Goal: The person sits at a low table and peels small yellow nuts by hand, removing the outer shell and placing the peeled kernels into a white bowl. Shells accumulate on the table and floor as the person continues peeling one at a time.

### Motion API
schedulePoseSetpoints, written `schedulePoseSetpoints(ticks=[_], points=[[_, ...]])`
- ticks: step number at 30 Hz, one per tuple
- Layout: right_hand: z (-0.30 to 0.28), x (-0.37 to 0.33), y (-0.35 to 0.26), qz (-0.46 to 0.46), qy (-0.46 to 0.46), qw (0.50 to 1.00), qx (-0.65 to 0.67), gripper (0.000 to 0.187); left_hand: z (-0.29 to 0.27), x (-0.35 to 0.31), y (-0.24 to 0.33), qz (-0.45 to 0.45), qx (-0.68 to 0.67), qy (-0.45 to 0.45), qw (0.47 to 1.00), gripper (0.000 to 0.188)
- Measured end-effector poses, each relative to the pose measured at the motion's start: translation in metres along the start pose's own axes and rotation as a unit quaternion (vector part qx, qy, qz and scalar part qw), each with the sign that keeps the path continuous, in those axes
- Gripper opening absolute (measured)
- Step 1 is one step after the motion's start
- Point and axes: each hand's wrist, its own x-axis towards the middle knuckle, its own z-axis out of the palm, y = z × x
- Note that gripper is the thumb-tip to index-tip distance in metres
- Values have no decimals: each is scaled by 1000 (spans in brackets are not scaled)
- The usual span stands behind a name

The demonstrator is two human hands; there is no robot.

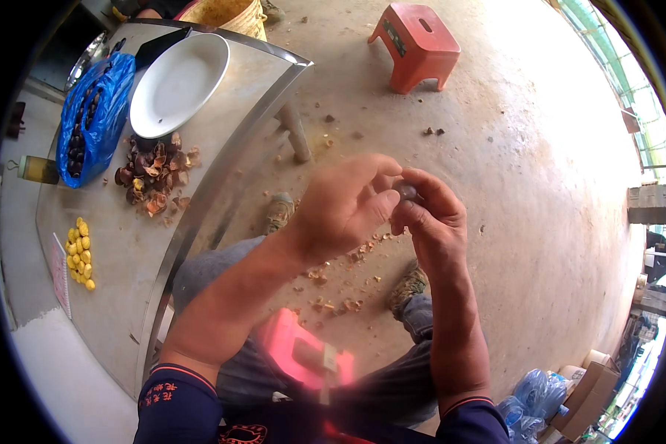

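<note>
A dark brown chestnut is up in front of me, above the floor between my knees. My right hand pinches it between thumb and fingers. From the other side my left hand meets it, fingers curled and thumb tip against the nut. The fingers cover part of the chestnut. On the table to my left are a heap of broken shells, a group of yellow peeled chestnuts and a blue plastic bag with unpeeled chestnuts inside.
A white oval plate lies on the metal-edged table, near a small jar and a notepad. A red stool stands on the floor ahead; a pink stool is beneath me. Shell bits litter the floor. Plastic bottles and cardboard sit lower right.
</note>
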Motion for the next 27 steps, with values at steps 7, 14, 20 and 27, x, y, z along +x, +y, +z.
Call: schedulePoseSetpoints(ticks=[7, 14, 20, 27], points=[[2, 5, -6, 76, -3, 993, 89, 28, -2, 0, 0, 127, 141, 4, 982, 37], [9, 0, -10, 113, -69, 980, 146, 33, -5, 5, -4, 184, 173, -9, 967, 43], [-5, -3, -18, 65, -145, 962, 220, 38, -7, 7, 13, 156, 21, -6, 988, 47], [46, -60, -110, -149, -333, 906, 214, 28, -22, 6, 12, 132, 120, 33, 983, 29]])
